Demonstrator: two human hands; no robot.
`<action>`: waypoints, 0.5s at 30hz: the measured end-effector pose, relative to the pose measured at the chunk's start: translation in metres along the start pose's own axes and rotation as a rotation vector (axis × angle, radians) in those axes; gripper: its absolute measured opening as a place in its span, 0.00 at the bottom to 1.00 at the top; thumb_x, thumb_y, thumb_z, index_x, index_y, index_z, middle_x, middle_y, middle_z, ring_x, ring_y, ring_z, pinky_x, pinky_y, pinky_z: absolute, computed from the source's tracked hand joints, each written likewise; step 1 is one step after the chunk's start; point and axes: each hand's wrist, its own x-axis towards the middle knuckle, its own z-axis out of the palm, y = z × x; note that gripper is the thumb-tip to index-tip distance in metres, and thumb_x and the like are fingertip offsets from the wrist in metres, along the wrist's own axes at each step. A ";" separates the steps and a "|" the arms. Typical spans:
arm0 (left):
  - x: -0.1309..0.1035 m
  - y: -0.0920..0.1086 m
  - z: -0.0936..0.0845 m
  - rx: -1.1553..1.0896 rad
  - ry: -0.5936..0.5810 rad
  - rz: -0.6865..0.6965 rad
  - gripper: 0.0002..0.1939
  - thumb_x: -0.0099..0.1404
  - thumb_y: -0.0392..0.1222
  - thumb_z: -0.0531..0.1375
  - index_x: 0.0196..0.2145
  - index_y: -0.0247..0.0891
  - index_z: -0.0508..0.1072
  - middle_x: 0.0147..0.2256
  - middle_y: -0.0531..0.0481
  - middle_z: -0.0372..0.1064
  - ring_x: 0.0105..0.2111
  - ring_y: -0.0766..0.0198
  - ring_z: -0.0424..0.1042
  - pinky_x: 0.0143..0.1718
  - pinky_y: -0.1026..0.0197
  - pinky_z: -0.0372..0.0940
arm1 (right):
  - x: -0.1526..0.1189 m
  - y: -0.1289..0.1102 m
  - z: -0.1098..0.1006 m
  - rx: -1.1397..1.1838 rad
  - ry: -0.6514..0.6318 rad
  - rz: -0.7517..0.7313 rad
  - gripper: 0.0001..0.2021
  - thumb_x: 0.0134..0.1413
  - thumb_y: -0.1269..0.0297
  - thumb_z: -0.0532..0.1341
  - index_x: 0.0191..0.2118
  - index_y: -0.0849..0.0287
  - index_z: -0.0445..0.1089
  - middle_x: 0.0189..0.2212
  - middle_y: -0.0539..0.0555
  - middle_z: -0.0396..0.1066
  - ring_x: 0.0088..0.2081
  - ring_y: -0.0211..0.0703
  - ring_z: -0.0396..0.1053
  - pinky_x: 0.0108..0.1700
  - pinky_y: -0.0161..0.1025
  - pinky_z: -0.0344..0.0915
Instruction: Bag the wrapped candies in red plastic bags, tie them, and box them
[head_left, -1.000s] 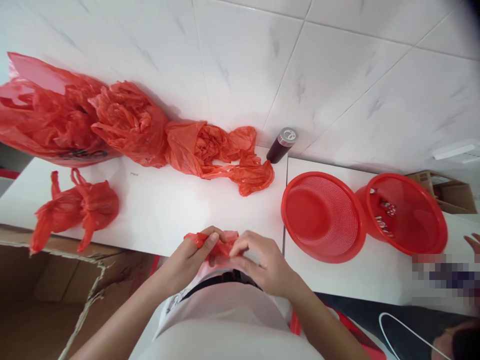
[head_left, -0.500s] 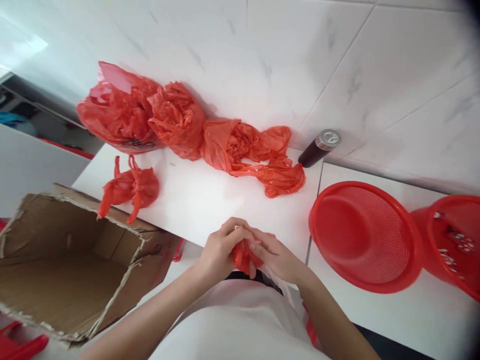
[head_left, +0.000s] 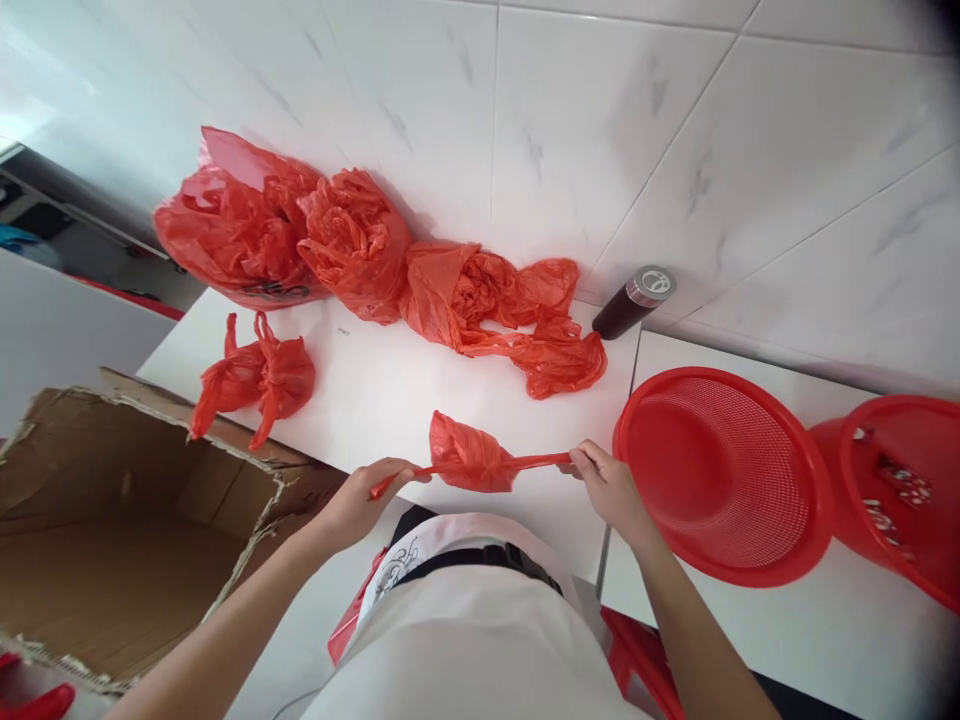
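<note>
A small red plastic bag hangs between my hands above the front of the white table, its two handles pulled out taut to either side. My left hand is closed on the left handle, whose loose end sticks out past the fingers. On the other side, my right hand pinches the right handle. What is inside the bag does not show. Two small tied red bags lie on the table to the left, near the cardboard box.
An open cardboard box stands at the lower left. Bulky red bags and crumpled ones line the tiled wall. A dark bottle stands near a red mesh basket; another red basket holds small packets.
My hands were together around the bunched red bag. They have since moved apart, left and right, stretching its handles, and the bag's body shows between them.
</note>
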 end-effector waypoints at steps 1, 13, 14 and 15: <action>0.000 -0.007 -0.001 -0.042 -0.023 -0.052 0.22 0.69 0.56 0.49 0.42 0.43 0.78 0.44 0.47 0.77 0.41 0.55 0.74 0.40 0.59 0.69 | 0.004 0.008 0.001 -0.045 0.023 0.005 0.17 0.63 0.47 0.51 0.30 0.54 0.62 0.30 0.52 0.75 0.37 0.46 0.74 0.41 0.40 0.67; 0.011 -0.050 0.017 0.405 0.397 0.123 0.19 0.69 0.44 0.50 0.55 0.44 0.70 0.56 0.44 0.68 0.55 0.51 0.65 0.55 0.47 0.61 | 0.005 -0.008 0.069 0.148 -0.068 -0.054 0.16 0.62 0.50 0.54 0.31 0.55 0.65 0.28 0.51 0.74 0.34 0.42 0.73 0.39 0.37 0.66; 0.011 -0.048 0.023 0.514 0.395 0.258 0.19 0.69 0.41 0.51 0.55 0.46 0.70 0.59 0.46 0.64 0.59 0.51 0.61 0.59 0.45 0.55 | 0.006 -0.010 0.071 0.158 -0.076 -0.057 0.15 0.61 0.50 0.54 0.31 0.55 0.65 0.29 0.51 0.74 0.34 0.41 0.73 0.39 0.37 0.66; 0.013 -0.048 0.030 0.605 0.346 0.372 0.19 0.69 0.39 0.52 0.55 0.49 0.70 0.61 0.48 0.62 0.62 0.51 0.57 0.62 0.44 0.50 | 0.006 -0.011 0.073 0.170 -0.079 -0.057 0.15 0.61 0.50 0.54 0.31 0.56 0.65 0.29 0.51 0.74 0.34 0.41 0.73 0.39 0.37 0.66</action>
